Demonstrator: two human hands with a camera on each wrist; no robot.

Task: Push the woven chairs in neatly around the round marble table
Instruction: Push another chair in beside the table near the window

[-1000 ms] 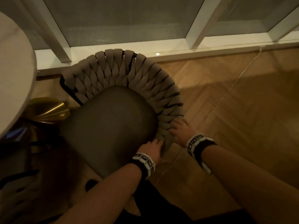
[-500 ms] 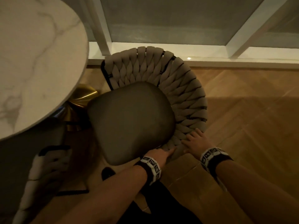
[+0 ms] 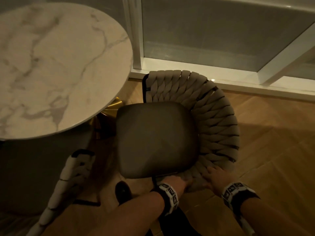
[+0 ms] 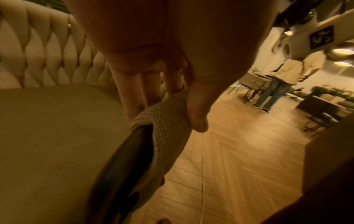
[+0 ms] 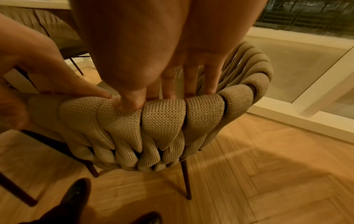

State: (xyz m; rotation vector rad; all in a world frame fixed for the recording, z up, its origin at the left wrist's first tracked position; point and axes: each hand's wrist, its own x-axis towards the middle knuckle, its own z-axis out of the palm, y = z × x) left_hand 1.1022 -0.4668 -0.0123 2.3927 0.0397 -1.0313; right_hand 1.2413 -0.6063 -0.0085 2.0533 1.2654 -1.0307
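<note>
The woven chair (image 3: 179,132) stands on the herringbone wood floor (image 3: 272,150) between the round marble table (image 3: 56,65) and the white window frame (image 3: 213,72). Its open seat front faces the table, and its curved woven back wraps the side away from it. The seat edge lies just beside the tabletop rim and the gold pedestal base (image 3: 109,116).

The left hand (image 3: 176,182) grips the near end of the woven back, fingers inside and thumb outside. The right hand (image 3: 214,178) rests on the back's top edge just beside it, fingers curled over the rim and thumb pressed into the weave.

A second woven chair (image 3: 68,184) at lower left is cut off by the frame edge. The tabletop hides most of the pedestal. A dark shoe (image 3: 123,189) shows near the chair legs.

Both wristbands (image 3: 169,195) carry black-and-white square markers; no writing on them is legible. The left wrist view is blurred, with a standing person (image 4: 283,81) in the distance.
</note>
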